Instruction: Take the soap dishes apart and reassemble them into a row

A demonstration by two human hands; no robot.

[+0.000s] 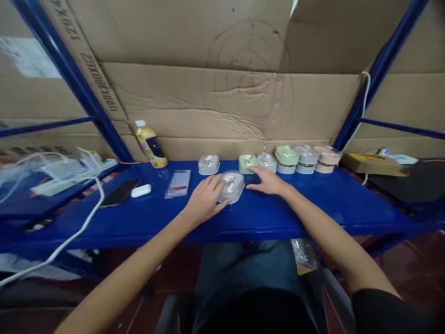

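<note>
On a blue table (278, 218), a translucent earphone case (233, 184), rounded-square with no clear long axis, lies between a person's two hands; the left hand (205, 198) is nearer, thumb and fingers spread against the case's left side, whether gripping I cannot tell; the right hand (267, 180), fingers apart, is just to its right, near a green case (246, 162)

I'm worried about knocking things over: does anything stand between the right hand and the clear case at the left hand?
Nothing visible does: only blue tabletop shows between the right hand and the clear case.
</note>
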